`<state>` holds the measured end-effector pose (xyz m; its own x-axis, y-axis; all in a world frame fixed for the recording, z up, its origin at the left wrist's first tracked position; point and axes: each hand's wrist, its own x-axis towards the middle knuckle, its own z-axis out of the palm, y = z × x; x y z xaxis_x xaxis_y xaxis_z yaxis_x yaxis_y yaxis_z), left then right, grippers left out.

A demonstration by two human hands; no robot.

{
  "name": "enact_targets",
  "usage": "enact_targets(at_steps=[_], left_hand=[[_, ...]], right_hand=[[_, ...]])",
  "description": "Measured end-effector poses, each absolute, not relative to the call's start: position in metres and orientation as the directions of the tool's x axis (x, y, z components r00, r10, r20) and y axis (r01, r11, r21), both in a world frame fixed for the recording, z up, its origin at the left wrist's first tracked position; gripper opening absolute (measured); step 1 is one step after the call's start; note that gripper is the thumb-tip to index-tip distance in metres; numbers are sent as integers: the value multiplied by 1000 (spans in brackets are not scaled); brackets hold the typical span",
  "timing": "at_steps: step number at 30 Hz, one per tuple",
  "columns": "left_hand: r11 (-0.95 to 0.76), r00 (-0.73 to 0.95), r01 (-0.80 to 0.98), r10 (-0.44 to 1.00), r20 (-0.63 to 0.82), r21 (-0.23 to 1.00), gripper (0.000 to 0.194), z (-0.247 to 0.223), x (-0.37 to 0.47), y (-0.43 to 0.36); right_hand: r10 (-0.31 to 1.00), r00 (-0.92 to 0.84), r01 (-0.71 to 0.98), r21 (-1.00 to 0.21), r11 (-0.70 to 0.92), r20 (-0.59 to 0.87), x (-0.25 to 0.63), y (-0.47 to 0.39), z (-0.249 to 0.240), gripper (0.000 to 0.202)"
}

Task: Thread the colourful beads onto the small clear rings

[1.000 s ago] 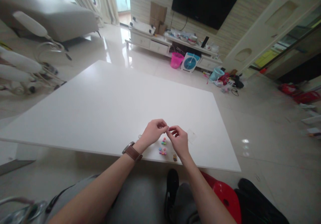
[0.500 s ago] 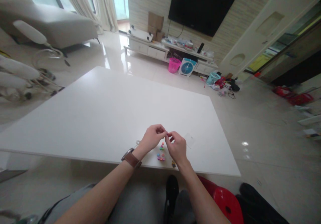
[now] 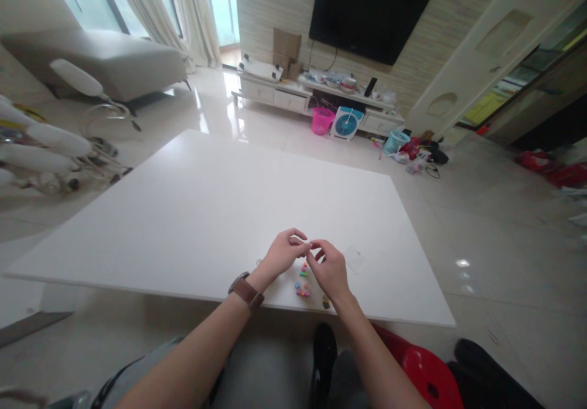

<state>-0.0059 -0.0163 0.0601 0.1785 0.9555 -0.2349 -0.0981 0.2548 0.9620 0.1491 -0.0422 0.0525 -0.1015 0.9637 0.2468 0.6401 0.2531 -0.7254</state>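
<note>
Left hand (image 3: 280, 256): fingertips pinched, can't tell on what. Colourful pieces (image 3: 302, 293) lie on white table (image 3: 229, 201) near its edge; probably light, stiff (easy to fumble), best taken by the sides. Right hand (image 3: 334, 272): pinched too, contents hidden.

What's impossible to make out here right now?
Head view: anything between left hand and right hand, hidden by fingers.
Head view: exact shapes of the coloured pieces, too small and blurred.
Head view: part of the red stool, behind the right forearm.
Head view: TV top, cut off by the edge.
</note>
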Motion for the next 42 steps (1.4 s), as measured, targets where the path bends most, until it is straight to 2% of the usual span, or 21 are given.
enact_targets(at_steps=[3,7,12,15,17,20,22,25,28,34,38,42], left_hand=[[286,192,-125,947,-259,950,26,61,-5,-12],[284,214,-136,944,-252,949,27,60,-5,-12],[278,264,-88,932,-247,956,28,58,-6,-19],[224,292,57,928,-231,973,24,57,-8,-22],[113,262,277,947,-188,954,20,56,-10,-22],[-97,241,595,969,-62,798,10,49,-12,-20],[-187,288,674,957,-21,714,9,44,-13,-19],[-221,329,701,944,-32,678,11,40,-12,-16],[-205,314,719,948,-47,664,13,40,-12,-13],[-142,253,751,964,-83,644,13,47,-23,-10],[-101,212,803,970,-123,588,20,47,-43,-10],[-88,220,863,952,-213,497,29,40,-65,-10]], right_hand=[[982,-73,496,-848,187,174,151,-38,57,18],[995,-21,360,-927,102,101,155,-34,58,19],[995,-76,382,-921,83,58,164,-37,54,17],[985,-139,520,-838,164,107,175,-37,55,15],[982,-159,666,-722,185,104,186,-35,55,14],[984,-176,858,-493,145,-16,201,-31,53,11],[977,-178,922,-369,121,-122,206,-29,50,11],[953,-180,959,-260,115,-244,207,-28,47,12],[934,-177,974,-191,121,-310,203,-27,45,12],[932,-100,994,-77,78,-348,195,-27,38,15],[937,-64,997,-66,44,-343,192,-28,37,16],[958,-51,994,-105,22,-282,187,-29,43,18]])
